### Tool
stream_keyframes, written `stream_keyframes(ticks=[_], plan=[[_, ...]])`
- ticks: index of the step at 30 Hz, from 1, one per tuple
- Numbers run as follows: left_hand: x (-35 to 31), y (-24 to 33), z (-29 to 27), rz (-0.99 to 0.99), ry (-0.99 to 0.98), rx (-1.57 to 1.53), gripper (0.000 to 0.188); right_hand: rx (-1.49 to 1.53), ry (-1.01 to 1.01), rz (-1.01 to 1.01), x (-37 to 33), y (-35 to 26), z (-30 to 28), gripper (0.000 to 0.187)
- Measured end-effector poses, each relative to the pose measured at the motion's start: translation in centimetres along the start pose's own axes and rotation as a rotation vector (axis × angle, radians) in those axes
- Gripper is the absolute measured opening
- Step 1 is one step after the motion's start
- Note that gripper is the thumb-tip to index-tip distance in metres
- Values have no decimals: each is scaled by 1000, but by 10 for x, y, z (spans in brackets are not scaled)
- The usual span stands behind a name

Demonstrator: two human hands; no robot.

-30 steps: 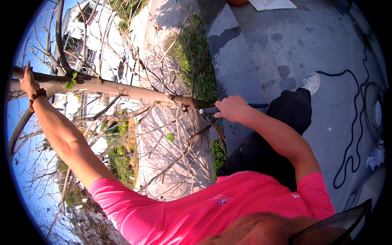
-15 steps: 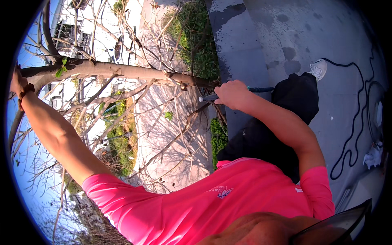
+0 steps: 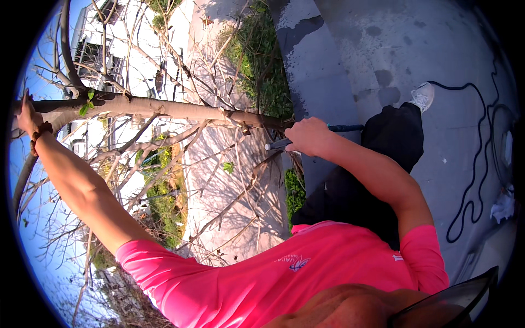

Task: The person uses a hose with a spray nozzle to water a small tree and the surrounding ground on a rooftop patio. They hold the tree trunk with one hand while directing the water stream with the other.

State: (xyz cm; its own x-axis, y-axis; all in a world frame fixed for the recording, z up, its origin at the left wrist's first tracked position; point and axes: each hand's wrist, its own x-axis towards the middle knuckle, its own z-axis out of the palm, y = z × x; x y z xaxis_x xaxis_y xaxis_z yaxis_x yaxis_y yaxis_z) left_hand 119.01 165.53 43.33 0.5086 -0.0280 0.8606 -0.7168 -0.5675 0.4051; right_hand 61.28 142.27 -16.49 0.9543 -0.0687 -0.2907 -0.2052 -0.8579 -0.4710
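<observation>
Gripping one dark rod (image 3: 280,145), our right grip (image 3: 309,136) was closed around its middle, beside one tree trunk (image 3: 175,108). Our left grip (image 3: 27,116) lay against that trunk farther along; we could not tell whether it closed. Also listed: one white shoe (image 3: 423,98), one black cable (image 3: 485,117) on grey floor (image 3: 443,180).

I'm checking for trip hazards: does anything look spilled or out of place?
Yes. Dark, wet-looking patches blotch the grey floor, possibly spilled water. A black cord also lies there in untidy loops, running right up to the white shoe.
</observation>
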Motion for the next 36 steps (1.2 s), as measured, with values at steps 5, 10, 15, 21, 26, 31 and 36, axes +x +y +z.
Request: stream_keyframes(ticks=[5, 10, 15, 21, 26, 31, 36], plan=[[30, -4, -44, 347, 42, 421, 52, 69, 358, 69, 8, 4, 7, 39], [-36, 27, -3, -25, -27, -130, 56, 14, 7, -10, 4, 10, 6, 39], [-35, 29, -8, 42, 31, -270, 45, 6, 92, -20, 1, 4, 6, 38], [-42, 32, -4, 5, 20, -278, 43, 85, 262, 102, 5, 7, -2, 41], [-49, 36, 6, 24, 18, -284, 39, 10, -104, -38, 1, 8, 5, 43], [-34, 24, -1, 46, 5, -299, 36, 73, 184, 67, 2, 10, -2, 41], [-28, 13, 0, 39, 38, -291, 34, 113, 288, 111, 2, 8, -1, 36]])
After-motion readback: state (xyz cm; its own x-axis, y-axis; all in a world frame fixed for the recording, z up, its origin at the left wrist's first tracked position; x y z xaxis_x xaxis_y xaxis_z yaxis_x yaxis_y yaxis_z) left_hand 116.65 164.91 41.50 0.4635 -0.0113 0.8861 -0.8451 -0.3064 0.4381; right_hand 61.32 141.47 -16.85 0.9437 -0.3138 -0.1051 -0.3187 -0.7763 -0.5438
